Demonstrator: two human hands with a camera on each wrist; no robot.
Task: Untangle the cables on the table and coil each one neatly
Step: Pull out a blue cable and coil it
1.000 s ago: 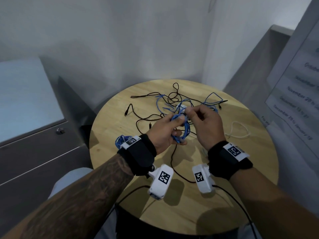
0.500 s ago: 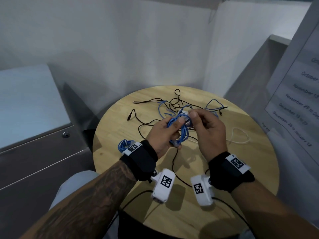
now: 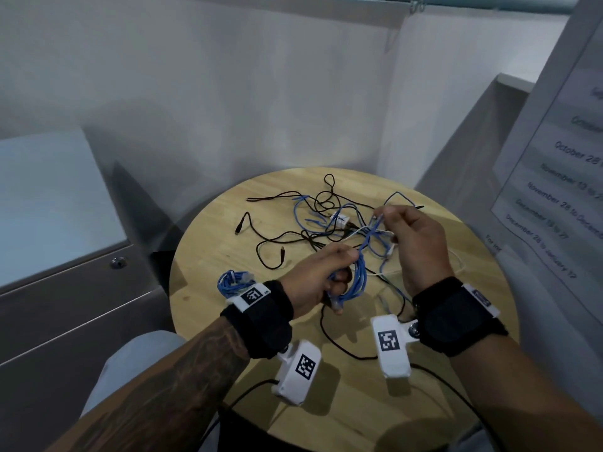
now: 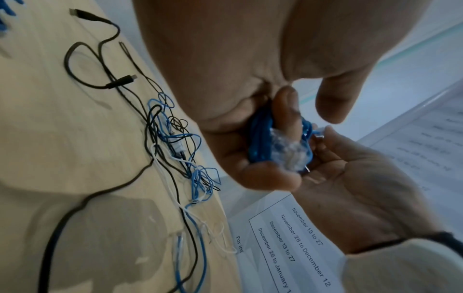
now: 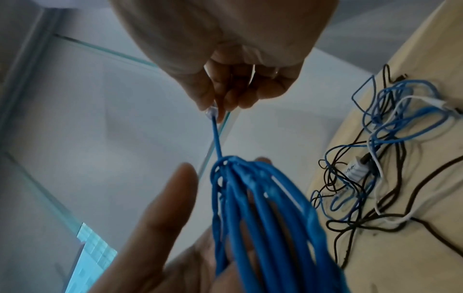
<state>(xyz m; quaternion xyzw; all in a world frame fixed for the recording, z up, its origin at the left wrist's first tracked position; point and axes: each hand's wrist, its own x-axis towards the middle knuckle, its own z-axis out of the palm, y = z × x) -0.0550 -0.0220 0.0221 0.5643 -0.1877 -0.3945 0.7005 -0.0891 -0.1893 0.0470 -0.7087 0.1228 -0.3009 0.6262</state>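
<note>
Item 1, blue cable bundle [image 3: 354, 282]: several loops gathered together, being held above the round wooden bench [image 3: 228, 256] in the left hand [image 3: 313, 282], whose fingers are curling round the loops; a clear plug [image 4: 288, 156] is showing against the palm in the left wrist view.

Item 2, free end of the same cable [image 5: 216, 138]: running up from the bundle to the right hand [image 3: 414, 243], which is pinching its clear connector between thumb and fingertips, raised above the tangle.

Item 3, tangle of loose cables [image 3: 332, 220]: black, light blue and white strands lying crossed over one another on the far half of the bench, with a small white adapter [image 3: 339, 220] sitting among them.

Item 4, second blue coil [image 3: 233, 283]: lying on the bench just beside the left wrist strap, partly hidden by it.

Item 5, black cable with plug [image 3: 239, 225]: trailing out to the left of the tangle.

Item 6, printed notice [image 3: 561, 197]: hanging to the right of the bench, listing date ranges.
</note>
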